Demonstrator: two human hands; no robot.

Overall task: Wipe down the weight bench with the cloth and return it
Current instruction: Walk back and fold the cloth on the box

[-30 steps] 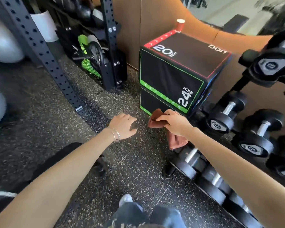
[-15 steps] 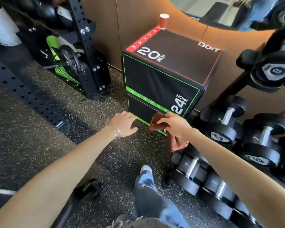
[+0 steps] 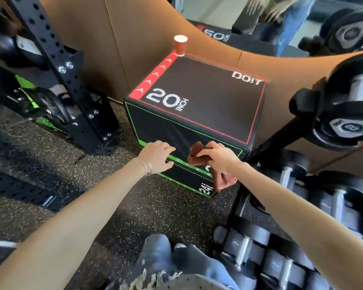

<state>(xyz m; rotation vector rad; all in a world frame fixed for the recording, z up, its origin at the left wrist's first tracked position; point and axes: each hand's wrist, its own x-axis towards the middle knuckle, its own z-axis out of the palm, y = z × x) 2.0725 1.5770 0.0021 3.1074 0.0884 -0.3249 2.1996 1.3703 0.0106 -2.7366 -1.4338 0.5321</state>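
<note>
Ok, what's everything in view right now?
box: one, black with red and green trim, against the wall
cup: one, red, far left corner of box top
cloth: one, rust brown, in front of box
dumbbells: several, black, racked at right
post: one, black, left
floor: black, speckled
bracelets: two, silver, left wrist
legs: two, blue jeans, bottom
left hand: empty, fingers relaxed, by box front
right hand: pinches cloth
</note>
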